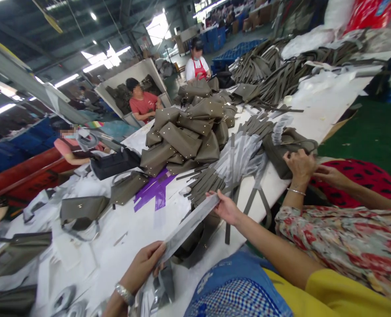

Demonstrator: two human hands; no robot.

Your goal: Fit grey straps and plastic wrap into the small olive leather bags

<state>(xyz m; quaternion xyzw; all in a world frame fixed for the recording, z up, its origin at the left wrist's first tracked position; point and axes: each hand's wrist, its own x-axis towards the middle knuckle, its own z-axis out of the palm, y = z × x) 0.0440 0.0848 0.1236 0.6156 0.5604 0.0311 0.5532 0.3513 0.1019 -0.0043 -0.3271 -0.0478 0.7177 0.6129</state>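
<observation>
- So we've got a strap (189, 226) running slantwise across the lower middle of the frame, looks plastic-wrapped
- Our left hand (146, 260) pinches its lower end, our right hand (227, 208) grips it nearer the top
- Bag (200, 244) partly hidden behind it
- Bunched straps (206, 185) mid-frame, bag pile (185, 137) above
- Co-worker's hand (300, 165) at another bag (277, 154), right side

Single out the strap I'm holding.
The pale-wrapped strap running between your left hand and right hand; the straps bunched beyond it lie on the table.
</observation>
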